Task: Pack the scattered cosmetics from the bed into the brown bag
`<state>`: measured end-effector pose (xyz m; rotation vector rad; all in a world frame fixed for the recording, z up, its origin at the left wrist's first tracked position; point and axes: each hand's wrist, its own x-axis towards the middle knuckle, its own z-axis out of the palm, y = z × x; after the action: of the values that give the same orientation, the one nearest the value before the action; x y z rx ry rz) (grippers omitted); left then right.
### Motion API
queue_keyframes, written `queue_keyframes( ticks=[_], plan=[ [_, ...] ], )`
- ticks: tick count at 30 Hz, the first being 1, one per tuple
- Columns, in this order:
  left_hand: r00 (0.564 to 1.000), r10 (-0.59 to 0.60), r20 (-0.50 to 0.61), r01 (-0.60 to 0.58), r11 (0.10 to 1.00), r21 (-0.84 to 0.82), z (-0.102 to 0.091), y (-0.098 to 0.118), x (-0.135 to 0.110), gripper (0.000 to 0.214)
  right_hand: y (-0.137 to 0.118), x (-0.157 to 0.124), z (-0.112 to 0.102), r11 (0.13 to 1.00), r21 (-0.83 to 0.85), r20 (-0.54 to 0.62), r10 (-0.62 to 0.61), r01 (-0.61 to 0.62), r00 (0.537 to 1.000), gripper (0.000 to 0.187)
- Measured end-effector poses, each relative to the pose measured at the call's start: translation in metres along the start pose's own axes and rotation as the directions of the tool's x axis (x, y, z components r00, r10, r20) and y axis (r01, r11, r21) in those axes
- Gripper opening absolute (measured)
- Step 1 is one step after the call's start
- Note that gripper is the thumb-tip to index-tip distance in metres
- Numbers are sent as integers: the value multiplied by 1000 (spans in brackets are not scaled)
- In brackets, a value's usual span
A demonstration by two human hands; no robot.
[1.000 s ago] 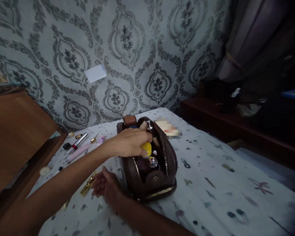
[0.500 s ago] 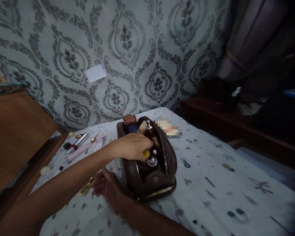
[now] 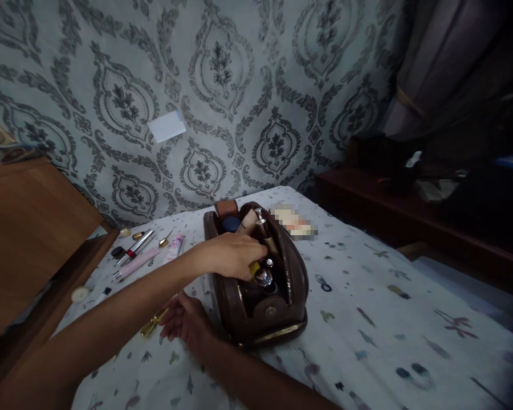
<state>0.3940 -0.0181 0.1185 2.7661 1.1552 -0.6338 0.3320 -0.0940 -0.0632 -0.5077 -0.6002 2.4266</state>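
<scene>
My left hand (image 3: 235, 255) reaches down into an open brown toiletry bag (image 3: 298, 270), its fingers curled and their tips hidden inside. Against its fingertips are a yellow cap (image 3: 255, 269) and a shiny round-capped bottle (image 3: 263, 278). Further back in the bag are a dark tube with a silver top (image 3: 261, 219), a beige tube (image 3: 248, 221) and a round blue item (image 3: 231, 224). Under my left forearm, my right hand (image 3: 186, 322) lies palm up with loosely bent fingers apart, beside gold tubes (image 3: 150, 326) on the patterned sheet (image 3: 346, 341).
On the left of the bed lie a silver-and-red tube (image 3: 134, 248), a pink tube (image 3: 137, 263), a pink-and-white tube (image 3: 175, 246) and a round pale item (image 3: 80, 294). A blurred-out item (image 3: 294, 221) lies behind the bag. A wooden board (image 3: 38, 228) borders the left.
The yellow cap and the round-capped bottle have shifted slightly by my left fingertips. Both hands stay in nearly the same place.
</scene>
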Motion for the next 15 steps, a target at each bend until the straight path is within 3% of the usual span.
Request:
queue_keyframes(
  ticks=[7,15],
  plan=[
    [998,-45,50,44,999,13,-2,1,-2,31,-1,-2,1,1000,-10,-1,-11,11,1000,63],
    [999,16,47,-18,999,42,-3,0,-6,35,-2,-2,0,1000,-14,17,-9,9,1000,64]
  ],
)
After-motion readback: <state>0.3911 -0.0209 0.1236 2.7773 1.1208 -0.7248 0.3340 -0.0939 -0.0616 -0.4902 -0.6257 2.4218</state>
